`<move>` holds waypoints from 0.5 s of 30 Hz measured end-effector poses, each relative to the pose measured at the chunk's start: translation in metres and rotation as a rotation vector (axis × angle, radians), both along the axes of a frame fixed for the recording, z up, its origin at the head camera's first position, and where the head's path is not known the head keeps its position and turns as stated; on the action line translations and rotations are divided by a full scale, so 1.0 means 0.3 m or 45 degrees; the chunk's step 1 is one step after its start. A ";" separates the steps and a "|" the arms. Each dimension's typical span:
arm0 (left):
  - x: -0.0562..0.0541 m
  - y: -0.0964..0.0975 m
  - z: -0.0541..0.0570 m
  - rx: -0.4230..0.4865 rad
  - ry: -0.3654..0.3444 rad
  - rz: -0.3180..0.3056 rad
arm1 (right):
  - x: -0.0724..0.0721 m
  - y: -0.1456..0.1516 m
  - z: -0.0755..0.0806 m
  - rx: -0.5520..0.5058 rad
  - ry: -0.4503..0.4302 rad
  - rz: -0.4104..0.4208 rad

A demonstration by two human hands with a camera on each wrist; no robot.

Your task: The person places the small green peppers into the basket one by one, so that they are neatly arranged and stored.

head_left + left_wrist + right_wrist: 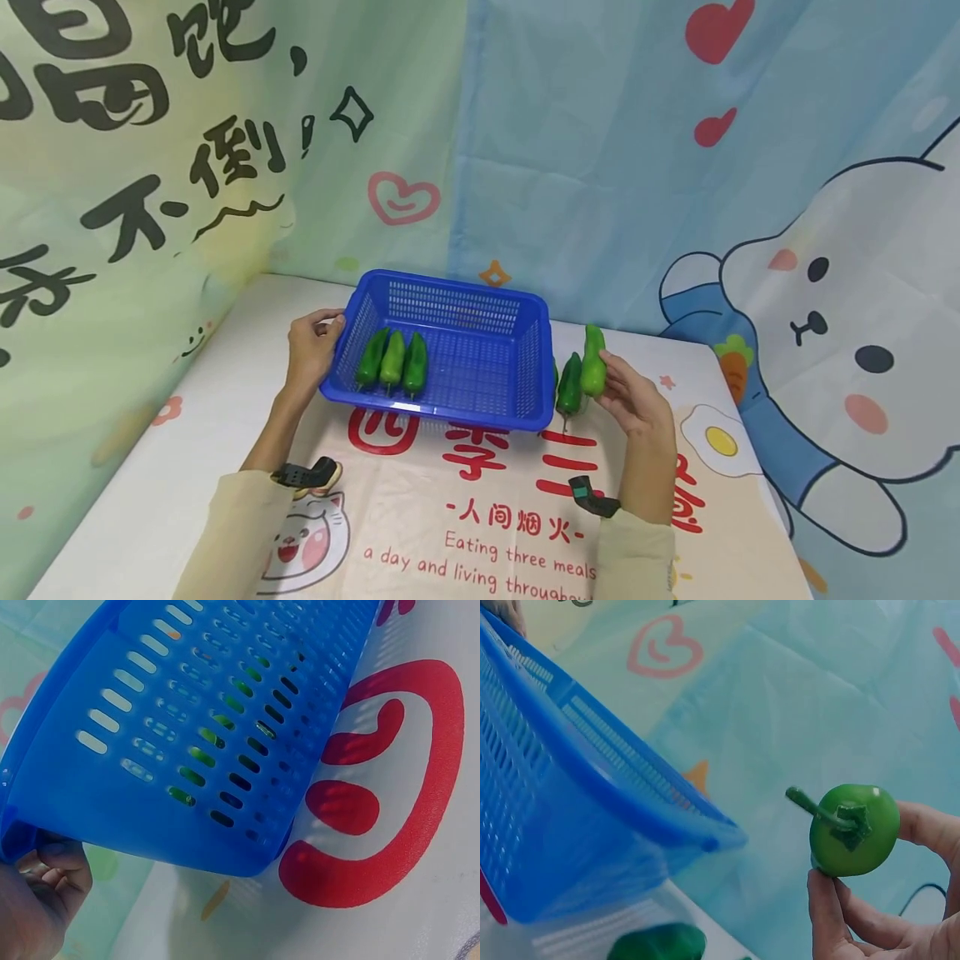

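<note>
My left hand [311, 354] grips the left rim of a blue plastic basket [480, 408], fingers curled under its edge in the left wrist view. Three green peppers [392, 362] lie side by side in the basket's left part. Between thumb and fingers, my right hand [637, 396] pinches a lighter green pepper [593, 362] just right of the basket. In the right wrist view its stem end [851, 825] faces the camera. Beside the basket's right wall lies a darker green pepper [570, 387], with another partly hidden behind the rim.
The table [225, 358] has a printed cloth with red characters and a cat drawing. A patterned curtain [570, 167] hangs close behind the basket, and another stretch of it runs along the left side. The right table edge lies beyond my right hand.
</note>
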State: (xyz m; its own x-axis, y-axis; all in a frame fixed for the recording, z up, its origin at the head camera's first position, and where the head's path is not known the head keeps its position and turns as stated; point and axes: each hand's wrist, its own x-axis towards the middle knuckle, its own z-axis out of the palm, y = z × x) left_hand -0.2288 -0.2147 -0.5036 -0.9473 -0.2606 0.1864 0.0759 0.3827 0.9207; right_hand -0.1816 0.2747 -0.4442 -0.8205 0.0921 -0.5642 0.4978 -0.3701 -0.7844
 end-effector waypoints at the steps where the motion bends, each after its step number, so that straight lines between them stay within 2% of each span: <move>1: -0.001 0.000 0.001 0.001 0.000 0.001 | -0.004 -0.010 0.006 -0.001 0.005 -0.004; 5: 0.000 0.003 0.000 0.008 -0.010 0.007 | -0.020 -0.043 0.023 0.009 0.018 -0.004; 15: -0.005 0.002 0.003 0.023 0.000 0.004 | -0.050 -0.117 0.047 0.053 0.080 0.089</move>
State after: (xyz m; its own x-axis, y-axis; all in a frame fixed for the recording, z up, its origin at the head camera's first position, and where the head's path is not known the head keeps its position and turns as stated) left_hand -0.2302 -0.2140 -0.5028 -0.9465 -0.2667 0.1817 0.0749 0.3659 0.9276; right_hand -0.1967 0.2396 -0.4300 -0.8592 0.0557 -0.5086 0.4709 -0.3024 -0.8287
